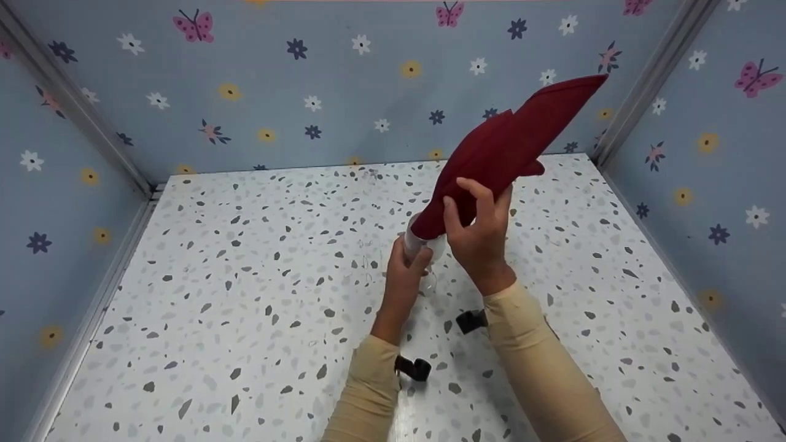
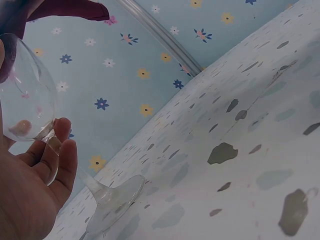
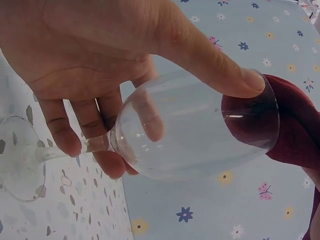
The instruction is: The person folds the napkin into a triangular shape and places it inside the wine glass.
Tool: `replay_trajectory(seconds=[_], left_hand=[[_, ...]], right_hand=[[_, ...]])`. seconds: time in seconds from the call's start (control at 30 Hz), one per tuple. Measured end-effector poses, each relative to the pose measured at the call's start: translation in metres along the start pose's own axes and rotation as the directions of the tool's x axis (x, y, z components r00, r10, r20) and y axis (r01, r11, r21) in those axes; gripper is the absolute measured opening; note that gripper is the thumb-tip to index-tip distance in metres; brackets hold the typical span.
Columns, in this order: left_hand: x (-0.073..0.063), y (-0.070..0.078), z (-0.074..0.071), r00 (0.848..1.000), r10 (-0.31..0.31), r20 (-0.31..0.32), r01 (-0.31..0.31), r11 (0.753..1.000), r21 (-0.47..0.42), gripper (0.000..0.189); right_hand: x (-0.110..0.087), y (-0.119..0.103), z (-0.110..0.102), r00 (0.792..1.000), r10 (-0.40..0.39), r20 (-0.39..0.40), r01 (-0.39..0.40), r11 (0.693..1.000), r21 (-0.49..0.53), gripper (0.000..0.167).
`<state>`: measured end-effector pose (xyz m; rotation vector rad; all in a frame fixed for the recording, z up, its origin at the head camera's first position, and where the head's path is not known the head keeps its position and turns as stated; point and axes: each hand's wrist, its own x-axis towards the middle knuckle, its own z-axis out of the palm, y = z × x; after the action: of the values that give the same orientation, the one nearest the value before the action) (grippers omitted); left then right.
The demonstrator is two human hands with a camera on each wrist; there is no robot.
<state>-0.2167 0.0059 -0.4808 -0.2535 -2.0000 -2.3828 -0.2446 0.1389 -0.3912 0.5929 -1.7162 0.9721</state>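
My left hand (image 1: 402, 279) grips a clear wine glass (image 3: 185, 135), its thumb along the bowl and its fingers around the stem. The glass is tilted, and its round foot (image 2: 117, 202) stays close over the tabletop in the left wrist view. One end of a dark red cloth napkin (image 1: 503, 144) sits inside the glass's mouth, while the rest fans out up and to the right into a point. Just above the rim, my right hand (image 1: 482, 236) holds the napkin's lower part, thumb and index finger in front and other fingers partly hidden behind the cloth.
Beneath the hands lies a white speckled tabletop (image 1: 258, 294). Blue panels (image 1: 344, 80) with flowers and butterflies enclose its back and sides, joined by metal corner posts (image 1: 651, 80). Black camera mounts (image 1: 471, 321) stick out from both wrists.
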Motion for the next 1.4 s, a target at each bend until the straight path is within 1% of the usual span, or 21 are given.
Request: replay_trajectory(seconds=[0.13,0.27,0.33,0.4,0.5,0.63,0.77,0.87,0.97,1.07,1.17,1.3,1.4], left_hand=[[0.008,-0.018,-0.001,1.000,-0.008,-0.006,0.008,1.000,0.003,0.098],[0.009,-0.025,-0.001,1.000,0.006,-0.014,-0.006,1.000,0.010,0.084],[0.009,-0.025,-0.001,1.000,0.011,-0.015,-0.010,1.000,0.012,0.074],[0.008,-0.026,-0.002,1.000,0.009,-0.014,-0.008,1.000,0.010,0.069],[0.006,-0.027,-0.001,1.000,0.005,-0.018,-0.005,1.000,0.011,0.073],[0.004,-0.028,-0.002,1.000,0.005,-0.020,-0.005,1.000,0.023,0.083],[0.005,-0.027,-0.003,1.000,0.011,-0.012,-0.010,1.000,0.027,0.073],[0.007,-0.026,-0.003,1.000,0.014,-0.013,-0.014,0.999,0.029,0.070],[0.008,-0.024,-0.003,1.000,0.016,-0.013,-0.016,0.999,0.029,0.075],[0.007,-0.023,-0.002,1.000,0.015,-0.013,-0.015,1.000,0.026,0.070],[0.007,-0.023,-0.002,1.000,0.013,-0.014,-0.013,1.000,0.025,0.069],[0.007,-0.023,-0.001,1.000,0.007,-0.016,-0.006,1.000,0.029,0.078],[0.007,-0.025,-0.002,1.000,0.001,-0.017,0.000,1.000,0.030,0.077]], right_hand=[[-0.001,0.000,0.001,1.000,0.007,-0.001,-0.007,1.000,-0.005,0.038],[-0.002,-0.001,0.001,1.000,0.014,0.005,-0.014,1.000,-0.013,0.038],[-0.002,-0.001,0.002,1.000,0.020,0.007,-0.020,1.000,-0.017,0.038],[-0.004,-0.002,0.002,1.000,0.027,0.008,-0.027,1.000,-0.017,0.037],[-0.006,-0.002,0.002,0.999,0.030,0.013,-0.030,1.000,-0.005,0.037],[-0.011,-0.004,0.003,0.999,0.038,0.021,-0.038,0.999,-0.006,0.036],[-0.012,-0.004,0.004,0.998,0.056,0.022,-0.056,0.998,-0.026,0.036],[-0.011,-0.004,0.005,0.997,0.071,0.018,-0.070,0.997,-0.030,0.035],[-0.011,-0.004,0.005,0.997,0.074,0.014,-0.074,0.997,-0.038,0.036],[-0.012,-0.004,0.005,0.998,0.067,0.013,-0.067,0.997,-0.045,0.037],[-0.012,-0.004,0.006,0.998,0.057,0.013,-0.056,0.997,-0.045,0.037],[-0.013,-0.005,0.007,0.999,0.053,0.013,-0.052,0.997,-0.051,0.037],[-0.014,-0.005,0.007,0.998,0.055,0.020,-0.054,0.997,-0.055,0.037]])
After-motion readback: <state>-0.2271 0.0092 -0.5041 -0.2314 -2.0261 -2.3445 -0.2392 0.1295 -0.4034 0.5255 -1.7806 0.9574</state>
